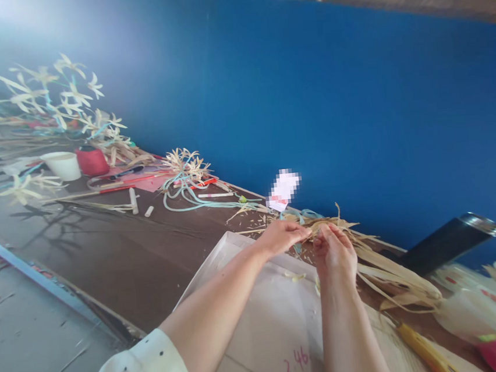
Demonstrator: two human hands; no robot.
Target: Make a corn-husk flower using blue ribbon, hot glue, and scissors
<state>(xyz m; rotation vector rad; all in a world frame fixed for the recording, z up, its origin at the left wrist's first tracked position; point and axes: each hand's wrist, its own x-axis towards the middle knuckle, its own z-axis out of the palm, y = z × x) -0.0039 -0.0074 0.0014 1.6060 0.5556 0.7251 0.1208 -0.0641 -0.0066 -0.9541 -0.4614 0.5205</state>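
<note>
My left hand reaches in from the lower left, its thumb and fingers pinched together. Close beside its fingertips, my right hand is closed in a pinch too, fingers curled. What lies between the fingertips is too small to make out. Right behind and beside both hands spreads a bundle of dried, pale straw-coloured husk strips. Under my forearms is a shallow white box lid with pink handwritten figures and a few pale scraps on it.
A blue partition rises behind the brown table. Pale husk flowers on blue stems, a white cup and a red pouch-like object are at left. A dark cylinder and a yellow-handled tool are at right.
</note>
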